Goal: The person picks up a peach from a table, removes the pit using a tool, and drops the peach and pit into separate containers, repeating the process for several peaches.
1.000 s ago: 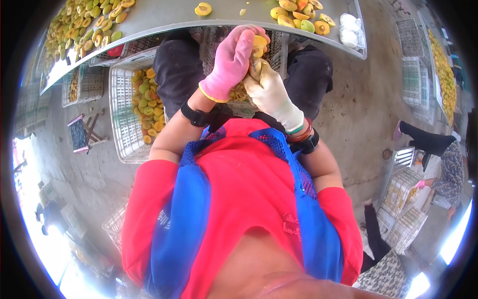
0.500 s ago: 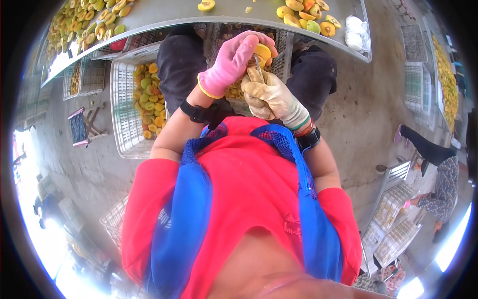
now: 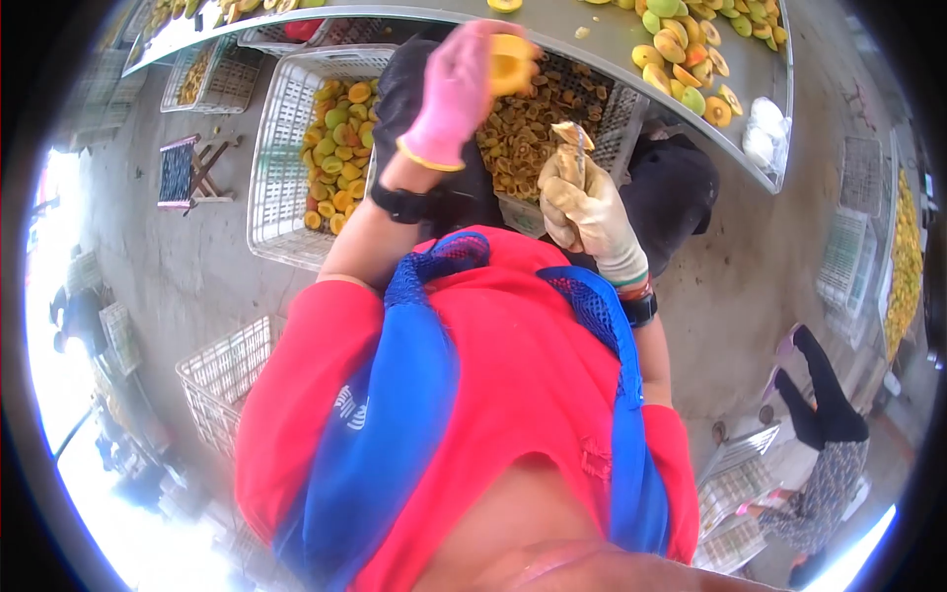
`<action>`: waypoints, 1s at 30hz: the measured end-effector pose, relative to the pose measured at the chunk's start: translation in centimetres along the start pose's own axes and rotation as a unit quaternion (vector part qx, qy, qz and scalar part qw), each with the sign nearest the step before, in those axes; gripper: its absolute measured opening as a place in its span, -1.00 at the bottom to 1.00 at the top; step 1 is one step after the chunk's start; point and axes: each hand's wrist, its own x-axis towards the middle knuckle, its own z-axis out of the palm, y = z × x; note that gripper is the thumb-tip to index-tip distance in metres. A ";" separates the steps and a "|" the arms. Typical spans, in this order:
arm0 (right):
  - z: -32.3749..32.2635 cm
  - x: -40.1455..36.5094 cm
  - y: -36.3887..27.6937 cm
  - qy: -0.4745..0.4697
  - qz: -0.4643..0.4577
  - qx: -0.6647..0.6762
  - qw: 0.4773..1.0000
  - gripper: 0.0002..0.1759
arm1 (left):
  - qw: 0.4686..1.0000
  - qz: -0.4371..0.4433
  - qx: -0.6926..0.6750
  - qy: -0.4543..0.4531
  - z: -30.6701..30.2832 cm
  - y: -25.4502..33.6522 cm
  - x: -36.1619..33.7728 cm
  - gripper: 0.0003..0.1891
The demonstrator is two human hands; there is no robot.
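My left hand (image 3: 456, 94), in a pink glove and smeared by motion, grips a hollowed yellow fruit half (image 3: 510, 67), probably peach, at the table edge. My right hand (image 3: 587, 202), in a cream glove, is closed around a small metal-bladed tool (image 3: 580, 148). A scooped-out piece of fruit (image 3: 572, 136) sits at the tool's tip. The two hands are apart. Below and between them, a crate (image 3: 623, 123) between my knees holds many brownish-yellow fruit scraps (image 3: 538, 133).
A metal table (image 3: 562, 22) with fruit halves (image 3: 686, 54) and a white plastic bundle (image 3: 764, 133) runs ahead. At left stand a crate of fruit halves (image 3: 261, 187), a folding stool (image 3: 195, 173) and another crate (image 3: 227, 370). A person (image 3: 824, 464) bends over crates at lower right.
My hands have separated. The left moved up toward the table with the fruit half; the right moved right with the tool and a piece at its tip. The view has shifted.
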 end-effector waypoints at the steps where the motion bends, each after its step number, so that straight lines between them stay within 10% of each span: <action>1: -0.6 0.2 0.7 0.014 -0.033 -0.033 0.999 -0.85 | 0.998 -0.014 0.040 0.052 -2.0 0.4 0.1 -0.52; 4: -1.4 0.8 1.9 0.110 -0.058 -0.092 0.988 -0.89 | 0.895 0.060 0.402 0.181 -9.7 0.6 -0.4 -0.66; 7: -4.7 2.8 4.4 0.175 0.115 0.006 0.978 -0.87 | 0.720 -0.105 0.670 0.146 -16.8 0.5 -0.6 -0.47; 15: -4.0 3.6 3.8 0.207 0.047 -0.098 0.972 -0.83 | 0.768 0.083 0.633 0.054 -11.8 -3.3 9.0 -0.48; 17: -3.8 3.4 3.6 0.211 0.036 -0.096 0.972 -0.84 | 0.782 -0.062 0.620 0.008 -9.3 -5.3 13.3 -0.31; 26: -3.9 2.8 2.6 0.224 0.046 -0.102 0.968 -0.86 | 0.721 -0.093 0.662 -0.183 -5.5 -14.8 19.9 -0.22; 30: -3.8 3.1 2.4 0.222 0.012 -0.095 0.970 -0.84 | 0.881 -0.212 0.392 -0.159 -3.5 -11.8 17.3 -0.31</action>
